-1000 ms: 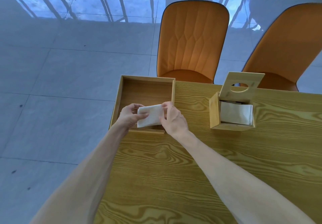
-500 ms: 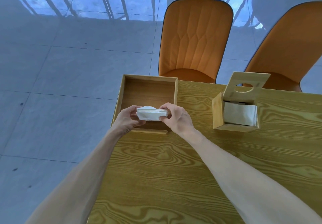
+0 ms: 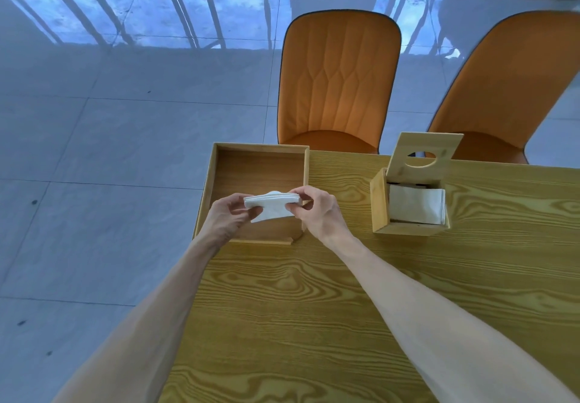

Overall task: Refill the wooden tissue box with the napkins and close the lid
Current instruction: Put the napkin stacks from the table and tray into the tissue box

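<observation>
A small stack of white napkins is held between both hands above the front part of the shallow wooden tray. My left hand pinches its left end and my right hand pinches its right end. To the right stands the wooden tissue box, its lid with an oval hole tilted up and back. White napkins lie inside the box.
The tray sits at the left corner of the wood-grain table, beside the table's left edge. Two orange chairs stand behind the far edge. Grey floor tiles lie to the left.
The napkin stack, flat in the tray a second ago, has been lifted and turned edge-on between both hands. The view has also shifted slightly.
</observation>
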Motion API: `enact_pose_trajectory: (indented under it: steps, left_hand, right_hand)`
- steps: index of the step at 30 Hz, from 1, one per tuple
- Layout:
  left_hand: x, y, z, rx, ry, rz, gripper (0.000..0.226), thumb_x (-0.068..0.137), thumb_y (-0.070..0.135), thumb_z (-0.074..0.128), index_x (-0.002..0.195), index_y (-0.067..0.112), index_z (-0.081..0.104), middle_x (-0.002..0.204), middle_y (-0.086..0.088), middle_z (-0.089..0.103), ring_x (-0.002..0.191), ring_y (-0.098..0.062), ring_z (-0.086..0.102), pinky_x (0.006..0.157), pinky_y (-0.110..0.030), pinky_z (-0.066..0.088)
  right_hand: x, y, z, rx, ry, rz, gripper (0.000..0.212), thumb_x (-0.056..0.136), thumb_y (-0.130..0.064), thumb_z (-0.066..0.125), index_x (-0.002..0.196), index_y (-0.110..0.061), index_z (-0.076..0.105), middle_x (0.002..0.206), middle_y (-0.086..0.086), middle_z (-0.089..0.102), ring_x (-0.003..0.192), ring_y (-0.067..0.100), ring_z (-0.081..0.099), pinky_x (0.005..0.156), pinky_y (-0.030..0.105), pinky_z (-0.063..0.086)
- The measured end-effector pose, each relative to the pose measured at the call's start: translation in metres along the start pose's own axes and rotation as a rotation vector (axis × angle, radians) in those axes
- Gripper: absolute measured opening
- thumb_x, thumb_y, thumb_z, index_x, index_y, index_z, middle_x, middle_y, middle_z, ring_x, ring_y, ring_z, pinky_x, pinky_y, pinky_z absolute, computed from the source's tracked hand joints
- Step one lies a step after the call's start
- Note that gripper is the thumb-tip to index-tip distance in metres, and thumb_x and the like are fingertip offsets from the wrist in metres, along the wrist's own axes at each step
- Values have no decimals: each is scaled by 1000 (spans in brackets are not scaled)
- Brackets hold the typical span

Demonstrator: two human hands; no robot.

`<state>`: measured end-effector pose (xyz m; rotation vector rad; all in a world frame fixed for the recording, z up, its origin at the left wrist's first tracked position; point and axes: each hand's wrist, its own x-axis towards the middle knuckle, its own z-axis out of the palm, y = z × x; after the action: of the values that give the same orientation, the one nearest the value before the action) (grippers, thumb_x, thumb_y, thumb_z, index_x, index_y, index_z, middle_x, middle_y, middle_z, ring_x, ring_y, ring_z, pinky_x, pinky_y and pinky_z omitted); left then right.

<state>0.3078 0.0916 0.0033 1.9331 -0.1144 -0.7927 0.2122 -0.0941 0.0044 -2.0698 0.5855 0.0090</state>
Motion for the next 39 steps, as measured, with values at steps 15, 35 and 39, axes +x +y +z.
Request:
enact_pose_trajectory:
  steps: [15, 35, 39]
  left_hand:
    - [-33, 68, 109, -212, -93, -7, 38, 89, 34, 70, 118, 10, 65, 104, -8, 73, 82, -15, 71, 58, -18, 57]
    - [-33, 116, 236, -100, 47, 15, 25, 87, 35, 72, 105, 19, 65, 97, -4, 74, 83, -17, 71, 66, -26, 48]
    - [-27, 119, 247, -25, 140, -16, 29, 88, 37, 70, 109, 18, 68, 102, -1, 71, 93, -18, 67, 74, -29, 48]
  right_hand:
    - [-58, 45, -106, 171, 264, 158, 31, 84, -41, 74, 105, -19, 72, 89, -4, 74, 84, 11, 69, 76, 33, 58]
    - [-69, 104, -209, 131, 422, 190, 40, 91, -34, 70, 119, -5, 67, 108, 8, 73, 91, 15, 66, 83, 27, 56]
    - [-60, 108, -209, 60, 443, 203, 39, 94, -40, 63, 115, -8, 70, 106, 5, 74, 90, 15, 66, 80, 32, 58]
